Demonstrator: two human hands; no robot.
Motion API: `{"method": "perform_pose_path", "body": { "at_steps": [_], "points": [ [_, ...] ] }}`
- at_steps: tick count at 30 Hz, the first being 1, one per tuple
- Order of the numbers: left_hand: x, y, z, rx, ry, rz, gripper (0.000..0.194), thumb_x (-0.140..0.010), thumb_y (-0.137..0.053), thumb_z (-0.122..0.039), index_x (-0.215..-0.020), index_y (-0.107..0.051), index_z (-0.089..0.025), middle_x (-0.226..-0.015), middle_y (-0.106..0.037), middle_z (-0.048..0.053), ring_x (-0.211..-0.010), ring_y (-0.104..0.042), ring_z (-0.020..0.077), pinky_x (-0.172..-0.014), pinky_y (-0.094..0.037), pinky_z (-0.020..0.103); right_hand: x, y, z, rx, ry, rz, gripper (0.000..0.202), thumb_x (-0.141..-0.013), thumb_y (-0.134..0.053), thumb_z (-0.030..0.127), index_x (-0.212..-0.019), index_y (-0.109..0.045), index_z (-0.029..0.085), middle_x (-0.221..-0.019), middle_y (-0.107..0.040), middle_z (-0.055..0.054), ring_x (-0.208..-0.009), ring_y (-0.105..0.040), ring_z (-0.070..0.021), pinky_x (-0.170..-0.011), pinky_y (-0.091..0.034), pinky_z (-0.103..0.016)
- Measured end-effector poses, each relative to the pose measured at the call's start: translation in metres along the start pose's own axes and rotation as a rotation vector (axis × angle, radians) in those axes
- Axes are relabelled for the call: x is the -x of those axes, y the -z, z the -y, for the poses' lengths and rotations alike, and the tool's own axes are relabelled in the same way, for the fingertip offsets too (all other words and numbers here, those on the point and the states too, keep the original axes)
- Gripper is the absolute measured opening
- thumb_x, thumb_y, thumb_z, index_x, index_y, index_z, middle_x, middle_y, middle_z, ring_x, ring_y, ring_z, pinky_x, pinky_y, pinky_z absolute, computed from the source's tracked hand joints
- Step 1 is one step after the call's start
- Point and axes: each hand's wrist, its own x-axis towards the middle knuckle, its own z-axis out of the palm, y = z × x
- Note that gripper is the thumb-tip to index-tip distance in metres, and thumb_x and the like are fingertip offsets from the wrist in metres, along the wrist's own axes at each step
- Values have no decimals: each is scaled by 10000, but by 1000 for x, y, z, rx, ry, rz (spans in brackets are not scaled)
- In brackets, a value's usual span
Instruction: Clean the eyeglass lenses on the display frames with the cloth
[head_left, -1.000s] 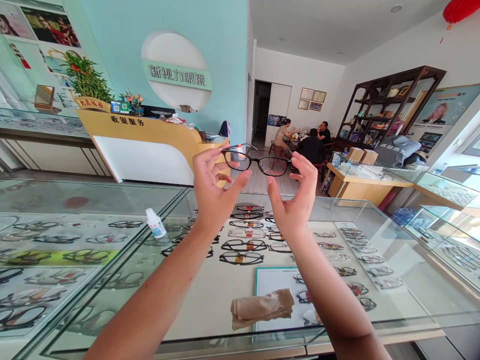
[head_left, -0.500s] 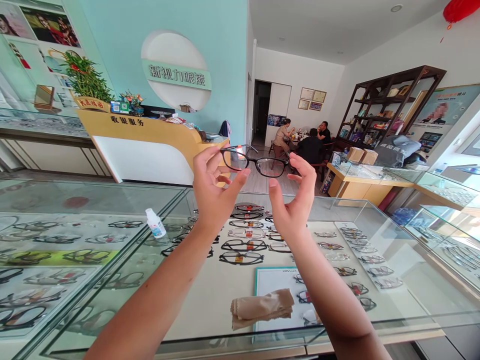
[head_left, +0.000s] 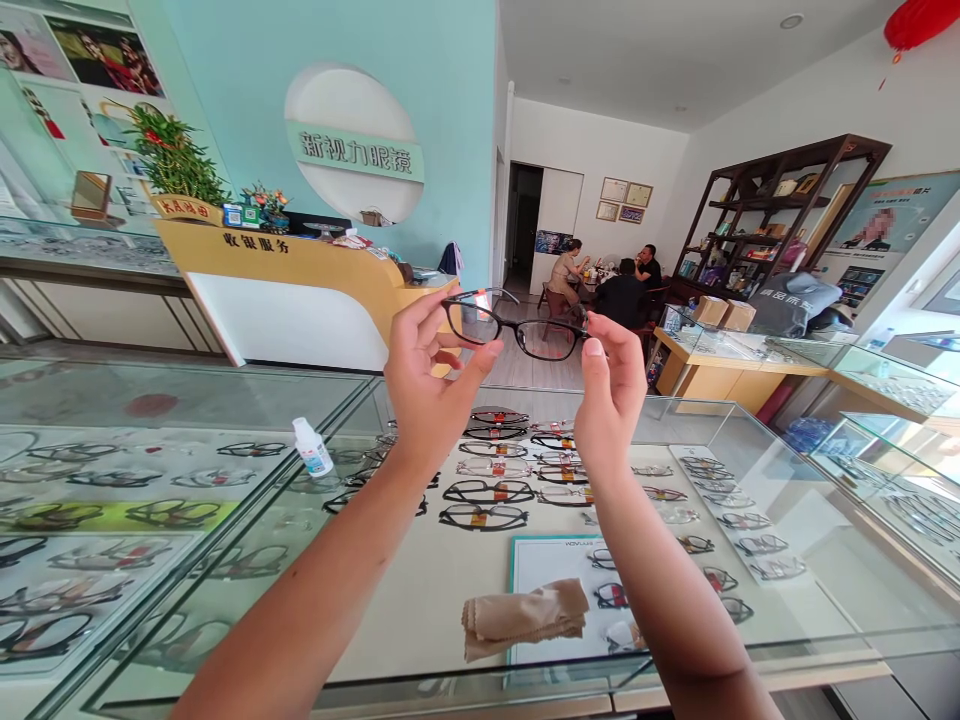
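Head view: the glasses (head_left: 508, 325) stretch crosswise, long axis dipping rightward.

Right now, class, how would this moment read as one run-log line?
left hand: holds glasses | right hand: holds glasses | cloth: on counter | bottle: on counter
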Motion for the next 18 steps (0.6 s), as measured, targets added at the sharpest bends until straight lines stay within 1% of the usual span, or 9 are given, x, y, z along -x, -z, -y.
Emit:
{"method": "perform_pose_path", "body": {
  "at_steps": [7, 10, 14, 18],
  "points": [
    [0, 1, 0, -5, -2, 44, 621, -938, -864, -358, -1475, -551, -358, -1566, -661, 100, -918, -791, 187, -643, -582, 302, -3, 2, 11, -113, -151, 22, 282, -1062, -638, 488, -1213, -730, 268, -1286, -767, -86, -1189, -716, -244, -1036, -575, -437],
    [1, 1, 0, -14, 9, 56, 621, -948, -854, -373, -1485, -541, -365, -1571, -659, 99, -929, -794, 196, -651, -587, 315, -4, 4, 13, -137, -167, 43, 288, -1052, -650, 510, -1191, -739, 274, -1267, -773, -77, -1125, -715, -237, -1012, -563, -430],
    [2, 1, -2, -22, 34, 85, 605, -962, -839, -407, -1486, -539, -357, -1562, -669, 102, -957, -801, 208, -664, -583, 320, -4, 4, 13, -178, -197, 120, 335, -1049, -634, 571, -1184, -722, 278, -1214, -774, -74, -1008, -719, -227, -950, -567, -426],
    [3, 0, -2, -20, 51, 114, 632, -954, -852, -459, -1490, -534, -352, -1561, -679, 103, -962, -801, 208, -684, -575, 321, -4, 4, 15, -182, -195, 155, 326, -1054, -609, 576, -1157, -696, 279, -1182, -777, -71, -998, -724, -227, -930, -578, -422]
  ]
}}
